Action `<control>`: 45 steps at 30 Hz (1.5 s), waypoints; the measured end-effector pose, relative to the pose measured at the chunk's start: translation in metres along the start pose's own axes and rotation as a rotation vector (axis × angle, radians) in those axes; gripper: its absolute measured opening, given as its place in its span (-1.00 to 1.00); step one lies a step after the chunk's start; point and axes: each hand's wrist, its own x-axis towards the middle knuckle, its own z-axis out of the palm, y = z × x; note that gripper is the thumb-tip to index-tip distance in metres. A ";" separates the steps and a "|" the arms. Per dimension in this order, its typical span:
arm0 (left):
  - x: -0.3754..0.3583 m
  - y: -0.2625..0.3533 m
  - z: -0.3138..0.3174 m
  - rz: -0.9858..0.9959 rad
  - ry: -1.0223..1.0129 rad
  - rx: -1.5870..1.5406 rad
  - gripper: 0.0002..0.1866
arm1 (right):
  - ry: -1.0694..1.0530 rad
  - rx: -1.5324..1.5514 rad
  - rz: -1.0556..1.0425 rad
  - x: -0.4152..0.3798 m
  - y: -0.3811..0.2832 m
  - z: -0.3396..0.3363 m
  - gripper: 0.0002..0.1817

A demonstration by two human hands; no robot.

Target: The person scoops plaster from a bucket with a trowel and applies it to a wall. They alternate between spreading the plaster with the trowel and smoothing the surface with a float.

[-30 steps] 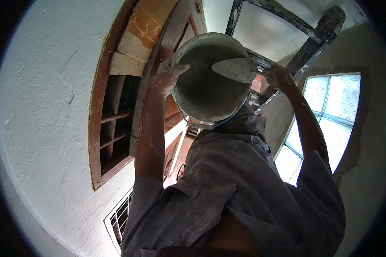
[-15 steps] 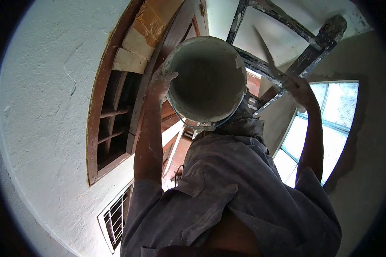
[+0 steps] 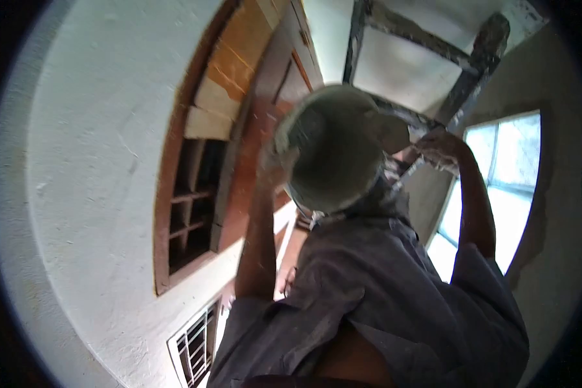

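A mortar-stained bucket (image 3: 343,197) is tipped so that its mouth faces me, and its dim inside looks bare apart from grey residue. At its left rim my left hand (image 3: 279,163) is closed on the edge, smeared by motion. My right hand (image 3: 441,150), dusted with grey, grips a trowel (image 3: 393,134) on the other side. The trowel's blade overlaps the bucket's right rim, and its handle is mostly hidden in the fist.
A wooden ladder-like frame (image 3: 420,33) spattered with paint stands behind the bucket. To the right is a bright window (image 3: 512,155). A brown wooden door (image 3: 255,168) and a framed opening with cubbyholes (image 3: 191,200) line the white wall (image 3: 103,174) at left.
The trowel has swung down and left from pointing upward to the bucket's right rim. The bucket and my left hand have shifted right and lower in view.
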 end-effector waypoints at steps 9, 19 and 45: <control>0.006 0.002 -0.003 -0.058 0.106 -0.288 -0.52 | 0.107 -0.134 -0.410 -0.027 -0.128 0.033 -0.73; 0.005 0.013 0.008 -0.040 0.109 -0.312 -0.57 | 0.428 0.207 -1.043 -0.038 -0.348 0.067 -0.64; 0.010 0.006 0.006 -0.184 0.077 -0.304 -0.46 | 0.663 -0.129 -1.469 -0.018 -0.451 0.110 -0.62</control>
